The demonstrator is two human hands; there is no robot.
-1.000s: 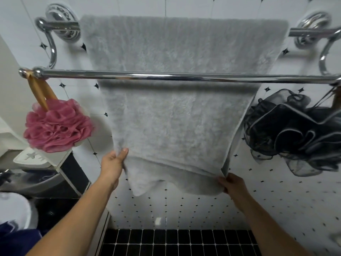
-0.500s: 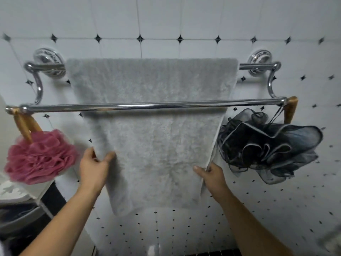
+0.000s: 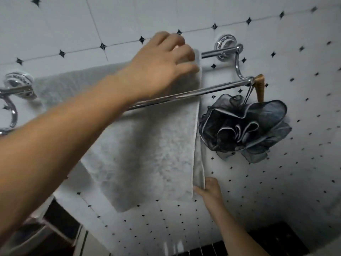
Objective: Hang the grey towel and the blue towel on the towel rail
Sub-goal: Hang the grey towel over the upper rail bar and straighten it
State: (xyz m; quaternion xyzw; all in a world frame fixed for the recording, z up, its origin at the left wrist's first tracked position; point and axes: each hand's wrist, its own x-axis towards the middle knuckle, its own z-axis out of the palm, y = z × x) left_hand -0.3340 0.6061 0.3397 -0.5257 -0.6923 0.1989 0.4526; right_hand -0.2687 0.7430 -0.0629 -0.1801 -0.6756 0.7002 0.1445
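The grey towel (image 3: 147, 148) hangs over the back bar of the chrome towel rail (image 3: 217, 52) and drops behind the front bar (image 3: 212, 88). My left hand (image 3: 162, 65) reaches across over the front bar, its fingers curled on the towel's top right corner at the back bar. Lower down, my right hand (image 3: 208, 191) pinches the towel's right side edge near its bottom corner. The blue towel is not in view.
A black mesh bath sponge (image 3: 243, 126) hangs by a cord from the right end of the front bar, beside a wooden handle (image 3: 260, 87). White wall tiles with small black diamonds lie behind. Dark floor tiles (image 3: 206, 250) show at the bottom edge.
My left hand left the towel's lower left edge and rose to its top right corner. My right hand stays low on the right edge. The view swung right, so the pink sponge is gone.
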